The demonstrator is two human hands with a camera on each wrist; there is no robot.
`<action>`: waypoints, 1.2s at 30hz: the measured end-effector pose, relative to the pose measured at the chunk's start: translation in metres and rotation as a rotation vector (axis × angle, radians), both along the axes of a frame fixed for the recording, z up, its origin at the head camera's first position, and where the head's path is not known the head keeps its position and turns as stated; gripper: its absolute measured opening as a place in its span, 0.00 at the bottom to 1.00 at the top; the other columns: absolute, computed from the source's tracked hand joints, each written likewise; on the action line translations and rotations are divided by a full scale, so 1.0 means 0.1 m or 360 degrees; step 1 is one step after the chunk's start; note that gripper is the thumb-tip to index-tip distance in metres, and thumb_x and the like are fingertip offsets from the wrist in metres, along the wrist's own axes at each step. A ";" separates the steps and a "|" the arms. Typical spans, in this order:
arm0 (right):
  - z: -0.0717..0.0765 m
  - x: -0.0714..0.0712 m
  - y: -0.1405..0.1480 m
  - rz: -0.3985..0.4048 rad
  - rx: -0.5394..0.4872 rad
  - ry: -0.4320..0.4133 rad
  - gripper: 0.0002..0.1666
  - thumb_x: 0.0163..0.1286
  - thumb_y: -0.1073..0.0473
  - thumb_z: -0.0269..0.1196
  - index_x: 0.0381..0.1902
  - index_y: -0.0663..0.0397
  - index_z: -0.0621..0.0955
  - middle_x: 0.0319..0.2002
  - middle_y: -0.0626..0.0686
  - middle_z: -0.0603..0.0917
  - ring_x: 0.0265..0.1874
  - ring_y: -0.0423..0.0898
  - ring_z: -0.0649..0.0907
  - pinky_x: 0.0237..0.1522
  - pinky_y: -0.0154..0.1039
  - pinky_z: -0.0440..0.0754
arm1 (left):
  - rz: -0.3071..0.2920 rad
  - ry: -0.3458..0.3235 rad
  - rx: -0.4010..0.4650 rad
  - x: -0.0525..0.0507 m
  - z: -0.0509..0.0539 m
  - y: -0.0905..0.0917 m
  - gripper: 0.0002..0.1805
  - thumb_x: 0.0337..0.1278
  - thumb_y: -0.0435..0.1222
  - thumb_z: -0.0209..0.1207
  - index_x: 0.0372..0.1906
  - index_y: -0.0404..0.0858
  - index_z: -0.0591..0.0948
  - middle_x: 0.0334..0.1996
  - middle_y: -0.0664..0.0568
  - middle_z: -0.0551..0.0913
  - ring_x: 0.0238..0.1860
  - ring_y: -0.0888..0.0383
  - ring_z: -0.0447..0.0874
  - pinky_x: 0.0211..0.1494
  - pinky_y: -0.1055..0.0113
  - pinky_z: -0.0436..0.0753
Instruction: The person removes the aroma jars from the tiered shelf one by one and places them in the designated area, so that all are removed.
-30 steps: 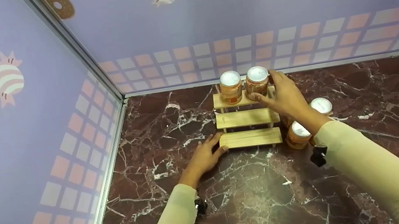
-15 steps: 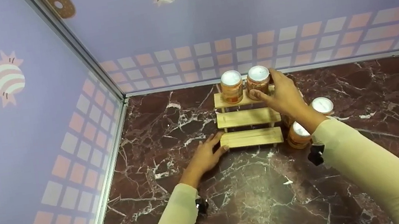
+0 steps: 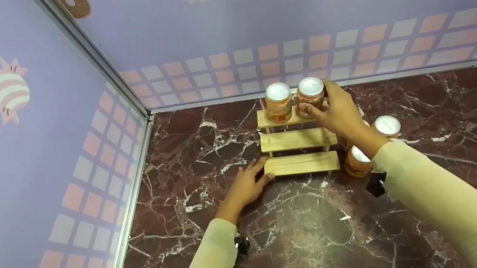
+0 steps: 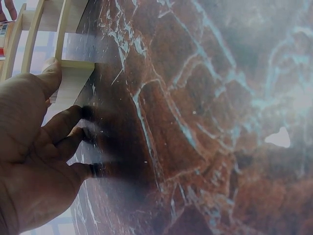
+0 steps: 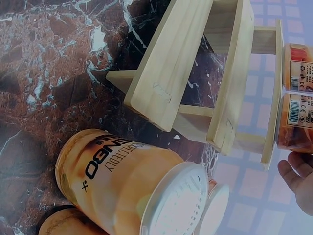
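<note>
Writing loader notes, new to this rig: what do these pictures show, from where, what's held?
No machine: a person's bare left hand and right hand. The wide downward views come from a head camera; the close-ups from one on each wrist. On the marbled surface stands a three-step wooden rack, with a left jar and a right jar on its top step. More jars stand to the rack's right. The left hand holds the rack's lowest step; the right hand grips the right jar.

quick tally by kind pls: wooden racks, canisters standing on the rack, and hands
Three-tier wooden rack: 1
White-topped canisters on the rack: 2
Hands, left hand and right hand: 2
Total: 5
</note>
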State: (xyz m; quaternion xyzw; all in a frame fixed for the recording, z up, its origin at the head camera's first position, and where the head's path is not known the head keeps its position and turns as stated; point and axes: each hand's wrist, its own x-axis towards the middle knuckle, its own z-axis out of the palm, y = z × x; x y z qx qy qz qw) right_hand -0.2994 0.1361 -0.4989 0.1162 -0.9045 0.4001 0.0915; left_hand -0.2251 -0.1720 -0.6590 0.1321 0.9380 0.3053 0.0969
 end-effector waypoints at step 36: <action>0.09 0.10 0.09 -0.0045 -0.0075 0.0074 0.41 0.74 0.53 0.77 0.76 0.66 0.75 0.60 0.66 0.88 0.50 0.60 0.87 0.50 0.51 0.86 | -0.0022 0.0011 0.0029 0.01 0.02 0.00 0.50 0.70 0.78 0.43 0.88 0.57 0.65 0.85 0.39 0.68 0.88 0.40 0.63 0.93 0.35 0.52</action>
